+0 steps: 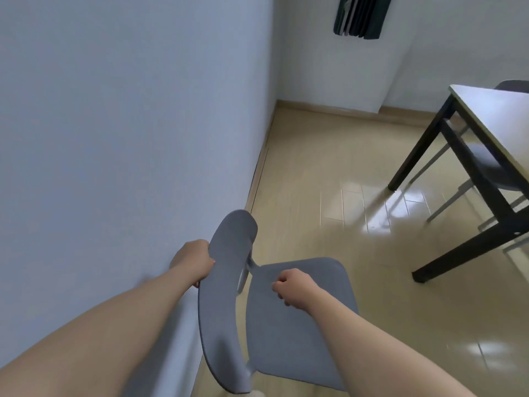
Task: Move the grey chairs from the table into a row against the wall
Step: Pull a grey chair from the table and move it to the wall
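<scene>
I see a grey chair [286, 319] standing on the tan floor [329, 173] hard by the pale wall [128, 124] on the left, its curved backrest [220, 296] nearest the wall and its seat facing out into the room. My left hand [193, 260] is wrapped around the upper edge of the backrest, fingers curled over it and thumb on the near side. My right hand [294, 286] hovers over the rear of the seat in a loose fist, fingers tucked under; I cannot tell whether it touches the seat or holds anything. At the right edge of the view stands the surface [492, 116], a pale top on dark legs, well apart from the held chair. A second grey chair [486, 164] sits tucked beneath the surface's near edge, and the top of a third [512, 84] shows beyond its far edge. A dark curtain [362, 15] hangs on the far wall near the room's corner.
</scene>
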Demonstrator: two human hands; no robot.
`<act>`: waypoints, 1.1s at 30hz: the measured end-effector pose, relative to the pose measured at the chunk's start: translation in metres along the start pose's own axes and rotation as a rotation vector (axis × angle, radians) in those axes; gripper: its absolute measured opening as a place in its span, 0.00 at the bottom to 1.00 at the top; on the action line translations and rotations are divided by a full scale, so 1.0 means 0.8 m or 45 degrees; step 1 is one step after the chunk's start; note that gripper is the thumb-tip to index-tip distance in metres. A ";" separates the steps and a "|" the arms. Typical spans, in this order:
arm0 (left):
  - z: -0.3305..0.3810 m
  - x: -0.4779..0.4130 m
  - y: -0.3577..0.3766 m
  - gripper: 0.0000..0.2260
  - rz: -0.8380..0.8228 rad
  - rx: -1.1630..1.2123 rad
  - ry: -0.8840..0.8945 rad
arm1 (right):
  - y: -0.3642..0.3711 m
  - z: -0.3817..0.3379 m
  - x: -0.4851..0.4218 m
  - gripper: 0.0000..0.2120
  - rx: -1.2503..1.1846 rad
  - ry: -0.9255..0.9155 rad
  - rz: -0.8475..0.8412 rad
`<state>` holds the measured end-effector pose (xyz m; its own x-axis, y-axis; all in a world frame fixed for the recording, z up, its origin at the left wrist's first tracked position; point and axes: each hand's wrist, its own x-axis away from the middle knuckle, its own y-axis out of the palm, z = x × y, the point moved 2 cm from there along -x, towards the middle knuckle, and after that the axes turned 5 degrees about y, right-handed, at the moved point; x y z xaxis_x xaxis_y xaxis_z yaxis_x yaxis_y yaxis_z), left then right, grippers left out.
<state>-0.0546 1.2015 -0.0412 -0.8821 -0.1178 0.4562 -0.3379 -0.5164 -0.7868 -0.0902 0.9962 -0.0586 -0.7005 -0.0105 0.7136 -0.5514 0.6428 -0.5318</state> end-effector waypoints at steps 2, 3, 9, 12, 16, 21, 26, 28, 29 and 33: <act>-0.009 -0.005 -0.003 0.08 0.027 -0.097 0.003 | 0.003 -0.006 -0.001 0.06 0.018 -0.007 -0.010; -0.014 -0.007 -0.007 0.06 0.051 -0.146 0.006 | 0.006 -0.010 -0.003 0.06 0.024 -0.015 -0.018; -0.035 -0.017 -0.017 0.10 0.260 -0.374 -0.073 | 0.014 -0.014 -0.007 0.06 0.071 -0.008 -0.046; -0.040 -0.012 -0.009 0.12 0.300 -0.332 -0.094 | 0.011 -0.011 -0.007 0.06 0.093 0.019 -0.050; -0.042 -0.004 0.001 0.25 0.117 -0.339 -0.112 | 0.009 -0.013 -0.007 0.06 0.120 0.019 -0.064; -0.053 -0.003 -0.001 0.28 0.138 -0.319 -0.047 | 0.011 -0.023 -0.005 0.05 0.133 -0.014 -0.074; -0.053 0.004 -0.005 0.29 0.204 -0.384 -0.029 | 0.003 -0.012 0.001 0.05 0.124 0.014 -0.060; -0.051 0.008 -0.005 0.28 0.210 -0.409 -0.031 | 0.001 -0.006 0.004 0.06 0.124 0.027 -0.055; -0.051 0.009 -0.005 0.27 0.216 -0.425 -0.036 | 0.001 -0.004 0.005 0.06 0.125 0.033 -0.057; -0.050 0.012 -0.002 0.26 0.234 -0.488 -0.028 | 0.001 0.005 0.011 0.06 0.106 0.045 -0.052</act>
<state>-0.0755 1.2350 -0.0524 -0.9333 -0.1986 0.2993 -0.2768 -0.1332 -0.9516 -0.0989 0.9939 -0.0543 -0.6611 -0.0078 0.7503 -0.6160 0.5766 -0.5368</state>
